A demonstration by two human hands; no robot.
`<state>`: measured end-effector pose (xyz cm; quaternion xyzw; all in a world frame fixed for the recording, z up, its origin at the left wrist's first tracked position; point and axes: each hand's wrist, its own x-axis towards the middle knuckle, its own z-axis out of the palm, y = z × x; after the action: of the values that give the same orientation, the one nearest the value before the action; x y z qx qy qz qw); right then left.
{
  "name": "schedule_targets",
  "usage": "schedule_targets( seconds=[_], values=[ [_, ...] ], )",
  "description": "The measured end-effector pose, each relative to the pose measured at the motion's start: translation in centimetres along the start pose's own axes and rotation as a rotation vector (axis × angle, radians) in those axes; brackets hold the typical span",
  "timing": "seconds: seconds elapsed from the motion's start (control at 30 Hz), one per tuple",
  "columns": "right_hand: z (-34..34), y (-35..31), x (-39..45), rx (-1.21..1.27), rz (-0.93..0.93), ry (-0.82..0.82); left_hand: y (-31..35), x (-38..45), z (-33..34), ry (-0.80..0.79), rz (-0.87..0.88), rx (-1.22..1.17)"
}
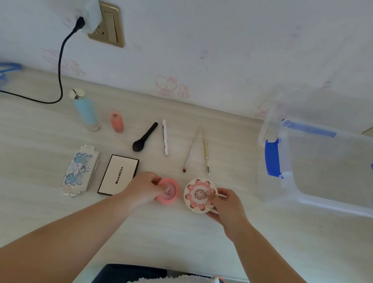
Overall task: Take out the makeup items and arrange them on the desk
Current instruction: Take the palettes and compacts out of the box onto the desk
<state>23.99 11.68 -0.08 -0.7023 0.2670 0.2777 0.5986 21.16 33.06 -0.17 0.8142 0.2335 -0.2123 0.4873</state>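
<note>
Pale wood-grain desk (188, 244) stood against a wall with faint cartoon-cat wallpaper; the person sat at its near edge.

Nearest row, mid-desk: left hand (146, 190) pinched the pink round compact (168, 193), right hand (225, 208) curled round the floral round compact (198, 196). The two sat just beside each other, apparently on the desk. Left of them lay the Mooekiss palette (117, 175), then the blue ornate palette (79, 171).

Far row, toward the wall: blue tube (85, 109), coral bottle (117, 122), black brush (144, 137), white pencil (165, 136), two thin brushes (200, 150).

Clear storage box (327, 171) at the right edge looked empty, so my read is that this was the last placement.

Risks:
- left wrist touched or overlapped the Mooekiss palette corner; pulling back could skew it.
- sliding the compacts together could knock them out of line.
- the thin brushes lay close behind the floral compact; a forward nudge would roll them.
- the charger cable (62, 60) trailed near the blue tube, which would topple if the cable were snagged.
</note>
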Motion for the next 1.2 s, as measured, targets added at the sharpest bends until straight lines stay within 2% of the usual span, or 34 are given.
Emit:
schedule_targets(
  seconds=[0.2,0.33,0.53,0.9,1.0,1.07,1.2],
  values=[
    [0.1,0.0,0.5,-0.022,-0.045,0.032,-0.2,0.7,0.3,0.057,0.057,0.146],
    [0.4,0.1,0.7,-0.165,-0.111,0.081,-0.5,0.9,0.7,0.068,0.123,0.263],
    [0.8,0.2,0.7,-0.351,-0.196,0.127,-1.1,0.5,1.2,0.172,0.154,0.361],
    [0.6,-0.1,1.5,-0.612,-0.204,0.164,-0.9,0.4,1.4,0.179,0.123,0.354],
    [0.5,-0.3,1.2,-0.561,-0.224,0.184,-0.2,0.1,1.1,0.199,0.132,0.275],
    [0.2,-1.2,0.2,-0.427,-0.326,0.208,1.2,-0.3,0.8,0.222,0.180,0.184],
    [-1.0,-4.8,-2.7,-0.167,-0.510,0.113,6.0,-1.5,0.8,0.218,0.325,-0.006]
  ],
)
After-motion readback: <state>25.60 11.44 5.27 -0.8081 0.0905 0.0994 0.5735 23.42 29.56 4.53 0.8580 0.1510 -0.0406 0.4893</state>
